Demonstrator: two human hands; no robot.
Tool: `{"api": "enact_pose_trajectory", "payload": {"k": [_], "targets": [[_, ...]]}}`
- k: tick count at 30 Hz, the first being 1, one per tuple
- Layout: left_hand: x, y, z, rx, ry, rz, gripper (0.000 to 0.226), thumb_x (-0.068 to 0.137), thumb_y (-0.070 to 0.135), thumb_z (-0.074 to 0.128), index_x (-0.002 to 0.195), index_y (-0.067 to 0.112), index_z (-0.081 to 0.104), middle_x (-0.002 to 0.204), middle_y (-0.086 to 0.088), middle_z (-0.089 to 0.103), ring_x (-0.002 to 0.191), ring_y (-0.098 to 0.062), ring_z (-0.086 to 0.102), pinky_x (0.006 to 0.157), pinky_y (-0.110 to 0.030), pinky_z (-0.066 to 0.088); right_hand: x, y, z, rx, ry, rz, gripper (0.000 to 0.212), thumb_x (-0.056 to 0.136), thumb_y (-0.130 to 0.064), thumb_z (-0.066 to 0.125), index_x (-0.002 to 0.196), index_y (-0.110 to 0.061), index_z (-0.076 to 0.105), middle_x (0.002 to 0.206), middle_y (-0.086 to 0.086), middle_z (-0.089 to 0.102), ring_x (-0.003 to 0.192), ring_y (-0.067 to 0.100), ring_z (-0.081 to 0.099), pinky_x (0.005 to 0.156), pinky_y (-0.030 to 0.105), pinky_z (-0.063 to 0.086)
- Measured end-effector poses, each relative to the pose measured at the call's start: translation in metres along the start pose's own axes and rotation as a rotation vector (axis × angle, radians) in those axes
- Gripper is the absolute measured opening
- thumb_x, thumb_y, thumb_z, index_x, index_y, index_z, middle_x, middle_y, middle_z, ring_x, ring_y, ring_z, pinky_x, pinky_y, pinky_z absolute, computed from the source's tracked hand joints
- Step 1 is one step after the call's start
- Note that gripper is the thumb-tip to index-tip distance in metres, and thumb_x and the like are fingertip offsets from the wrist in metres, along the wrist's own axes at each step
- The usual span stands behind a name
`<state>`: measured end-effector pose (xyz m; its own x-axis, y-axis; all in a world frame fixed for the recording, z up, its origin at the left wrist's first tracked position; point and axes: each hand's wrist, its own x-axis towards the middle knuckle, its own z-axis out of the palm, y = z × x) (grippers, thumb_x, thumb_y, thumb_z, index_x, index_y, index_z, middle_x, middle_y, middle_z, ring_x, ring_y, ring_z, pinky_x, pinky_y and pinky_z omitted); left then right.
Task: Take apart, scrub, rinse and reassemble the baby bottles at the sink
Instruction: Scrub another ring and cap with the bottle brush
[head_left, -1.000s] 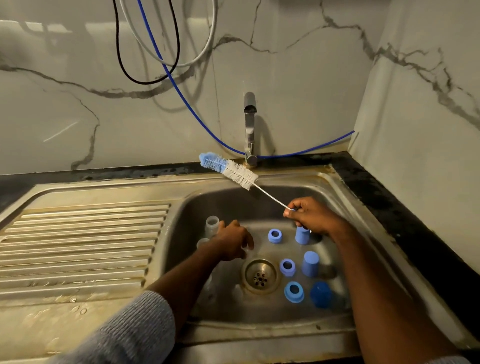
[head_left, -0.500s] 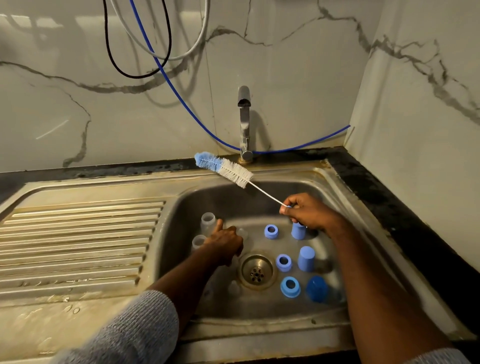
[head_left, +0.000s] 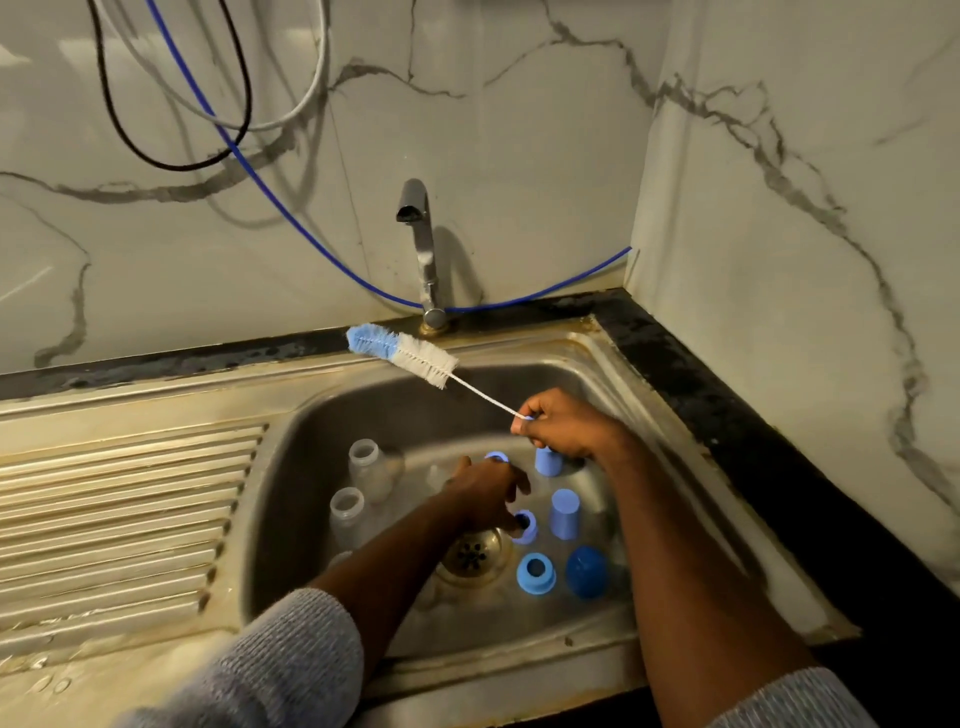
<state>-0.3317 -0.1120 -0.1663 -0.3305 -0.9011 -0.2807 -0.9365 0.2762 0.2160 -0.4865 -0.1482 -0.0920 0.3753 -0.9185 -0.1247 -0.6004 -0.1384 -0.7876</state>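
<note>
Two clear baby bottles (head_left: 368, 462) (head_left: 347, 515) stand open-topped at the left of the sink basin (head_left: 374, 405). Blue collar rings (head_left: 535, 572) (head_left: 497, 455) and blue caps (head_left: 565, 514) (head_left: 546, 460) sit around the drain, with a dark blue dome cap (head_left: 586, 570) at the right. My left hand (head_left: 485, 493) reaches across the basin, its fingertips on a blue ring (head_left: 525, 525) beside the drain. My right hand (head_left: 558, 426) pinches the wire handle of a bottle brush (head_left: 402, 353), whose blue and white bristles point up and left over the sink's back rim.
The drain strainer (head_left: 470, 553) lies at the basin's middle. A steel tap (head_left: 422, 249) rises behind the sink, with no water running. A ribbed drainboard (head_left: 119, 509) extends to the left. Cables hang on the marble wall, and a black counter edge (head_left: 717, 395) runs at the right.
My left hand has moved right from the clear bottles to the blue ring by the drain. My right hand and the brush have stayed nearly in place.
</note>
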Motion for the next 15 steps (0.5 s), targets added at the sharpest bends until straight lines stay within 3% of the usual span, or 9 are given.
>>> {"api": "enact_pose_trajectory", "payload": {"k": [4,7,9,12,15], "targets": [[0.004,0.002,0.017,0.122,-0.084,0.004,0.063,0.088,0.036,0.075,0.144,0.029,0.049,0.143,0.002,0.053,0.136,-0.023,0.044,0.112,-0.053,0.027,0.005,-0.002,0.004,-0.004,-0.009,0.007,0.011,0.095,-0.016,0.064,0.089,-0.012,0.072,0.06,-0.001,0.058,0.043,0.0,0.047,0.05,0.015,0.038],[0.003,0.001,0.025,0.174,-0.085,0.038,0.048,0.089,0.032,0.073,0.133,0.028,0.056,0.132,-0.001,0.057,0.131,-0.026,0.047,0.108,-0.056,0.03,0.009,-0.004,0.008,0.011,-0.015,0.006,0.021,0.097,-0.015,0.057,0.082,-0.019,0.072,0.059,-0.003,0.059,0.048,0.004,0.049,0.056,0.021,0.04],[0.003,-0.002,0.021,0.118,-0.017,0.019,0.041,0.089,0.035,0.072,0.126,0.024,0.059,0.13,-0.002,0.058,0.126,-0.026,0.051,0.105,-0.05,0.033,0.009,-0.005,0.009,0.023,-0.013,-0.031,0.025,0.099,-0.014,0.053,0.083,-0.019,0.071,0.059,-0.003,0.058,0.052,0.005,0.051,0.061,0.023,0.042],[-0.004,-0.016,-0.003,-0.347,0.229,-0.089,0.032,0.091,0.035,0.073,0.113,0.013,0.066,0.111,-0.003,0.067,0.102,-0.021,0.063,0.085,-0.032,0.044,0.007,-0.006,0.01,0.061,0.029,-0.09,0.022,0.099,-0.013,0.054,0.085,-0.017,0.07,0.057,-0.004,0.057,0.054,0.006,0.052,0.066,0.027,0.044],[-0.032,-0.037,-0.041,-0.938,0.434,-0.22,0.024,0.1,0.025,0.062,0.118,0.01,0.065,0.093,-0.005,0.067,0.07,-0.013,0.061,0.057,-0.024,0.044,0.005,-0.01,0.01,0.101,0.074,-0.115,0.02,0.101,-0.014,0.053,0.088,-0.016,0.068,0.058,-0.003,0.058,0.05,0.001,0.051,0.062,0.025,0.044]]}}
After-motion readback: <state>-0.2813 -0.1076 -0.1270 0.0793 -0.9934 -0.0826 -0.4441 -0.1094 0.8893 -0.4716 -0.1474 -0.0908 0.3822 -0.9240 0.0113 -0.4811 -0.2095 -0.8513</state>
